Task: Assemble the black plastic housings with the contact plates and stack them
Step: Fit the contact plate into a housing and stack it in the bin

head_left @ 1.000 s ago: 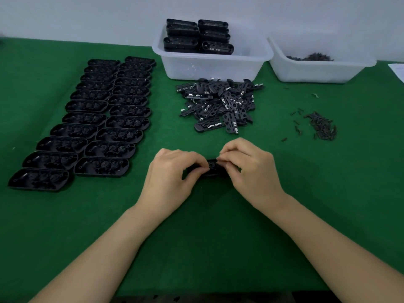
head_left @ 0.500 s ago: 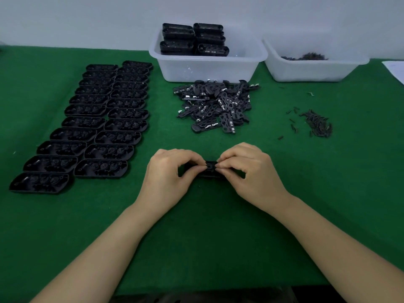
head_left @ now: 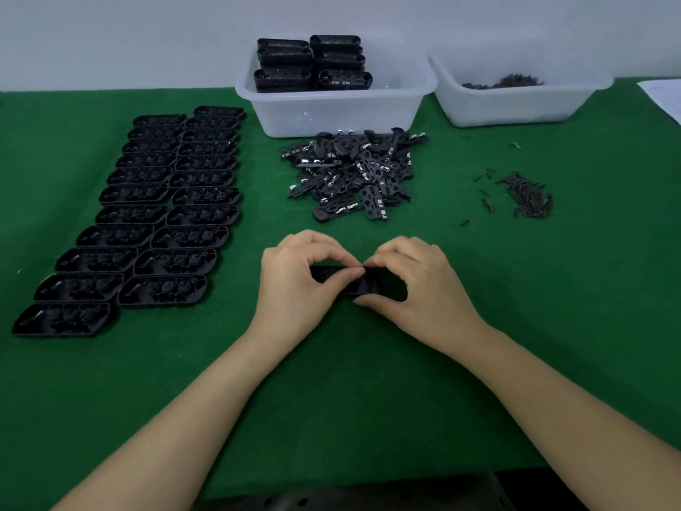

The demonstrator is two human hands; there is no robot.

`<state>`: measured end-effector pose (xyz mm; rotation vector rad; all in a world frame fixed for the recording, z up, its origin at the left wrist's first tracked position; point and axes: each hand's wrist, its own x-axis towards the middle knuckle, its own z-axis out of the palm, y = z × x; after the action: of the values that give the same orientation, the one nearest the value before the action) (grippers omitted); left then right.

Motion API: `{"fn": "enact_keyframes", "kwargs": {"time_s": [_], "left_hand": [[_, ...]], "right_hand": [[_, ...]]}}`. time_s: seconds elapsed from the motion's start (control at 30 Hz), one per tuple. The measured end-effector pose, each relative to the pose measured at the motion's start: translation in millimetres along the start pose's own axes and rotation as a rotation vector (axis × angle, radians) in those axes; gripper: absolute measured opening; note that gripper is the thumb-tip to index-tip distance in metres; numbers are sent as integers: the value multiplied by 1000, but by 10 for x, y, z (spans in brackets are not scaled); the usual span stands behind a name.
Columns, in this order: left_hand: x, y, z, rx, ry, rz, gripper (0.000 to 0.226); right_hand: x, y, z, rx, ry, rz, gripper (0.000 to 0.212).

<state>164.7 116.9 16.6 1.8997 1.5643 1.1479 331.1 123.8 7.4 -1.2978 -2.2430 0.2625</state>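
A black plastic housing (head_left: 363, 285) lies on the green table between my hands, mostly hidden by fingers. My left hand (head_left: 298, 285) grips its left end, thumb and forefinger pinching the top. My right hand (head_left: 420, 285) holds the right end, thumb under and fingers curled over it. Two rows of empty black housings (head_left: 154, 215) lie at the left. A loose pile of contact plates (head_left: 353, 175) sits beyond my hands. Stacked finished housings (head_left: 313, 64) fill the left part of a white bin (head_left: 331, 112).
A second white bin (head_left: 516, 105) at the back right holds small dark screws. More screws (head_left: 527, 195) lie scattered on the table at the right. A white sheet of paper (head_left: 667, 97) sits at the far right edge. The table's front edge runs below my forearms.
My fingers have shifted on the housing: the left thumb and forefinger now pinch its top middle, and the right thumb has dropped under the right end. The view shifted slightly.
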Motion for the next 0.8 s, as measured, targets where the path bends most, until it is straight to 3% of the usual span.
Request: {"fn": "enact_keyframes", "kwargs": {"time_s": [0.3, 0.43, 0.5, 0.57, 0.6, 0.8], "left_hand": [[24, -26, 15, 95, -65, -15, 10], [55, -38, -14, 121, -118, 9, 11], [39, -51, -28, 129, -111, 19, 8], [15, -57, -24, 122, -92, 30, 3], [3, -56, -16, 120, -86, 38, 2], [-22, -62, -22, 97, -58, 57, 6]], "right_hand": [[-10, -23, 3, -16, 13, -17, 41], [3, 25, -129, 44, -10, 41, 55], [50, 167, -311, 209, 172, 191, 43], [74, 384, -491, 192, 375, 303, 16], [63, 464, -547, 155, 393, 343, 8], [-20, 490, -425, 27, 109, 305, 9]]}}
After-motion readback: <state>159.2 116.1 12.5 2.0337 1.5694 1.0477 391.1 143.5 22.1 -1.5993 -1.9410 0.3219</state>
